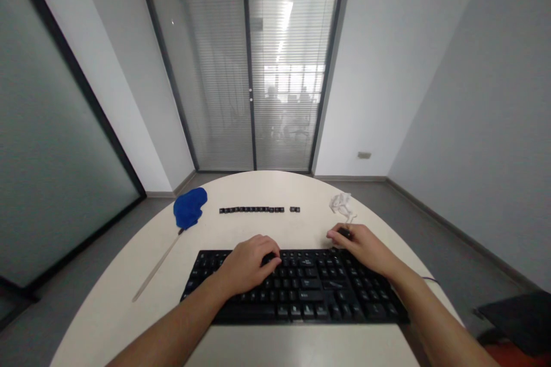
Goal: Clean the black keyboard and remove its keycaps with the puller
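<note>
1. Right grip, at 2 o'clock from the keyboard's centre: thumb and fingers pinch a small dark piece; it is too small to tell whether it is a key.
2. Left grip, at 10 o'clock: fingers curl over the keyboard; something dark shows beside the thumb, but I cannot tell whether it is held.
3. Keyboard: black, flat on the table, under both forearms and hands. Most visible keys are still seated, so much of it appears untouched. Gaps along its far edge are hard to make out.
4. Already off: loose keys in a neat row at 11 o'clock, with a loose pair just beside them at 12.
5. Blue cloth at 10 o'clock, a stick touching it and reaching towards 9.
6. Crumpled tissue at 1 o'clock, apart from the keyboard.
</note>
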Demonstrator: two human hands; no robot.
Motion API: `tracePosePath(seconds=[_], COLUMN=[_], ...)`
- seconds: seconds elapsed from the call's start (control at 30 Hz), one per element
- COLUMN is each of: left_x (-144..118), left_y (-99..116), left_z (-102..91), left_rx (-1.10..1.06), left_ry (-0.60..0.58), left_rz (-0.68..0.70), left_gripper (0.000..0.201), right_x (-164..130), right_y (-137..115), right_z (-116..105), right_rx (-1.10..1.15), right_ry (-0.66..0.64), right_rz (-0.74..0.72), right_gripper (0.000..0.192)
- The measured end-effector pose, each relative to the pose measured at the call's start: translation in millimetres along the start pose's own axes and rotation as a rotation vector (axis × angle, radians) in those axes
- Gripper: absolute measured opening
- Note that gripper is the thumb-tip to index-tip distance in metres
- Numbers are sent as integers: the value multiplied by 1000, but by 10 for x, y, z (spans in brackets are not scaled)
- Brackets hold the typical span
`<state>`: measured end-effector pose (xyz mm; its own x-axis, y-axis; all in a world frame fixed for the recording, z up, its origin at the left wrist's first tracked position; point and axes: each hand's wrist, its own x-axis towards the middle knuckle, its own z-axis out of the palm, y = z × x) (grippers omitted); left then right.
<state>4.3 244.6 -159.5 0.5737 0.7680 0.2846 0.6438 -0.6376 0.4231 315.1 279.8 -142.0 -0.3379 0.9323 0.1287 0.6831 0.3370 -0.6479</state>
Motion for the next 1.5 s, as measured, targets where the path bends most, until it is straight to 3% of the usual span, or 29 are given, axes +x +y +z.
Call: tracePosePath(seconds=[0.43,0.77,0.9,1.13,1.5], left_x=[2,-4,2,-2,-1], left_y=[18,1,10,11,25], left_z=[-11,0,-7,-8,-14], left_rx=[1,4,0,0,16], left_ry=[-7,5,5,12,33], left_rz=[-8,7,3,11,70], left_gripper=[8,10,8,12,19], right_x=[-2,33,12,-56,-76], right_y=[76,122,-74,-495,-603], right_z=[7,-13,76,417,618], right_rx=[121,252,330,356,307], right_ry=[-41,70,68,-24,26], right_rz=[89,175,115,-36,-227], right_gripper=[53,61,58,42,28])
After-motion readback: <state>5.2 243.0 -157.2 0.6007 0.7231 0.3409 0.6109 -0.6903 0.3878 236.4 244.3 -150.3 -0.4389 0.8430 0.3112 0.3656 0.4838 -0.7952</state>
